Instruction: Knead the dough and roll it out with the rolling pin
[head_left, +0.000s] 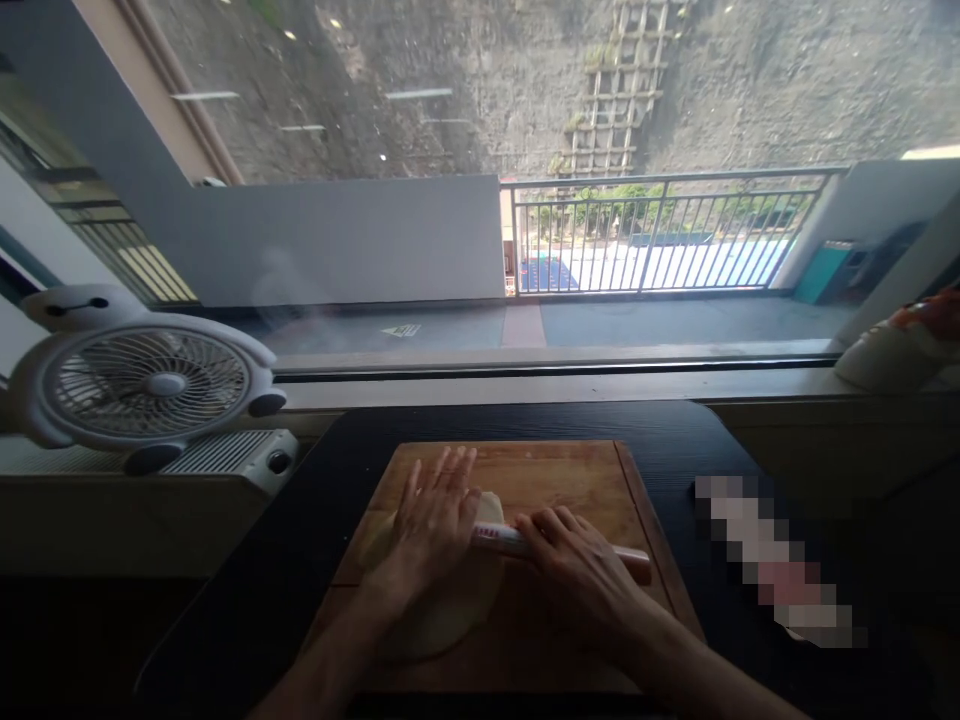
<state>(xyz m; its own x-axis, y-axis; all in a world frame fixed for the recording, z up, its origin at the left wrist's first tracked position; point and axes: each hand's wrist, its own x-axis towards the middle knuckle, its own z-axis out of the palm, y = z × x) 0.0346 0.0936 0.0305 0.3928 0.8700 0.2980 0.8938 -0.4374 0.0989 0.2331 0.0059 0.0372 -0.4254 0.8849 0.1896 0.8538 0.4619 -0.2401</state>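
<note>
A flattened, pale sheet of dough (457, 605) lies on a wooden cutting board (551, 465). My left hand (436, 515) lies with outstretched fingers over the upper part of the dough, at the left end of a rolling pin (628, 562). Whether the palm touches the pin, the dough or both is hidden. The pin has a pale middle with red print and a brownish right end. It slants slightly across the board. Around its right part curl the fingers of my right hand (574, 550). Both forearms hide some of the dough and board.
The board rests on a black table (300, 560). To the left, a white fan (161, 385) stands on a pale ribbed unit (232, 460). A blurred-out object (776, 565) lies at the table's right. Behind the table run a sill (570, 385) and a window; a white container (889, 355) stands at right.
</note>
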